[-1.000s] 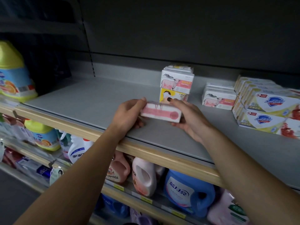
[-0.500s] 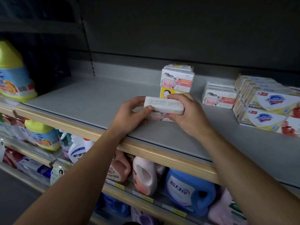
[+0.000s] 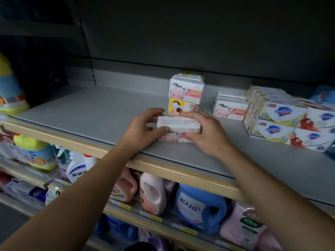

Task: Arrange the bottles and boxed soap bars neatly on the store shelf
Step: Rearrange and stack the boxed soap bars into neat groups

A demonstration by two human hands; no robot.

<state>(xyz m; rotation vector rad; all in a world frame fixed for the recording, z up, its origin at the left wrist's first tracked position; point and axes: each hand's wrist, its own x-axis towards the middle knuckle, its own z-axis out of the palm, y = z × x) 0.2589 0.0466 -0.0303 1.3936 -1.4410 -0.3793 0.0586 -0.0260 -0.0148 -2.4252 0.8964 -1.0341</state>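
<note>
Lighting dim overall; upper back panel [image 3: 199, 29] nearly black. Shelf [image 3: 94, 113] evenly lit from the front, soft shadows only. Soap box [image 3: 178, 123] between the hands slightly motion-blurred. Wide-angle bowing and softness at frame edges; corners vignetted.

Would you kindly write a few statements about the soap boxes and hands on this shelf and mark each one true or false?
1. Both hands hold the same soap box. True.
2. The left hand grips a blue detergent bottle. False: that bottle stands untouched on the shelf below.
3. A yellow box sits under a pink sheep box. True.
4. The right hand rests on the shield-logo boxes. False: those boxes lie apart, further right.
</note>
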